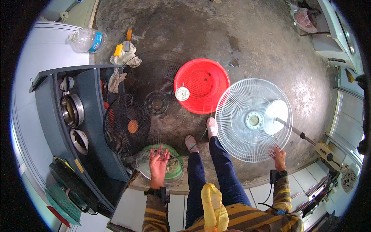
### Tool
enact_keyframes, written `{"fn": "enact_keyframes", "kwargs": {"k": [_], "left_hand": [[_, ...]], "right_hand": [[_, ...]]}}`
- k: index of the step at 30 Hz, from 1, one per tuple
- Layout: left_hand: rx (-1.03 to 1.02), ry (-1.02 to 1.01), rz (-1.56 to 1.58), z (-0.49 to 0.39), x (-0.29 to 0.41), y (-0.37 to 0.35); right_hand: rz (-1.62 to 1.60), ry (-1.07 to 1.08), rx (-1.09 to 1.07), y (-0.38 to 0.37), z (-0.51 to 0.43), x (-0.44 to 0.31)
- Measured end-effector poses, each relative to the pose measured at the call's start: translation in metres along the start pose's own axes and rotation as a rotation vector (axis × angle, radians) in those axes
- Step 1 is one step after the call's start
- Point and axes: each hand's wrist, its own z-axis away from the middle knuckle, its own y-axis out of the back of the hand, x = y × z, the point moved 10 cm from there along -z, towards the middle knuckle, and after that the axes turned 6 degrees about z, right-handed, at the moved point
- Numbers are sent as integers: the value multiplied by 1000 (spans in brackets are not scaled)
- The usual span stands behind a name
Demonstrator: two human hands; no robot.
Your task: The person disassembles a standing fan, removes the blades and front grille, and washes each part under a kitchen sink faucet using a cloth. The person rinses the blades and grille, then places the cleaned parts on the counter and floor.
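Observation:
My right hand grips the lower right rim of a white wire fan grille, held out in front of me. Through its wires shows the round white base of a pedestal fan, with its pole running off to the right. My left hand is empty, palm up and fingers apart, above a green basin on the floor. A clear curved piece lies at that basin, partly behind the hand. Beyond my feet stands a red plastic basin, with a slotted white disc at its near left side.
A black fan grille with an orange centre leans by the dark shelf unit; another black grille lies beside it. Rags and a large clear bottle are farther left. The fan's control column lies right.

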Motion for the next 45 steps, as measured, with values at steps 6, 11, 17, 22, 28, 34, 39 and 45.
{"fn": "enact_keyframes", "kwargs": {"k": [6, 11, 17, 22, 28, 34, 39, 45], "left_hand": [[-110, 120, 34, -60, -67, -43], [-147, 233, 68, -91, -121, -62], [-122, 265, 70, -108, -154, -60], [-74, 297, 93, -126, -169, -47], [35, 452, -31, -143, -204, -18], [61, 453, -48, -156, -219, -13], [26, 642, -314, -91, -216, -26], [-481, 624, -157, 39, -170, -105]], "right_hand": [[-29, -62, 72, 57, 55, 35], [-113, -80, 11, 63, 78, 48], [-83, -147, 61, 67, 96, 57], [-67, -125, 41, 69, 113, 54], [-30, -135, -1, 79, 124, 46], [1, -102, 8, 88, 138, 23], [12, -100, 65, 88, 150, -3], [26, 71, -115, 35, 152, -68]]}}
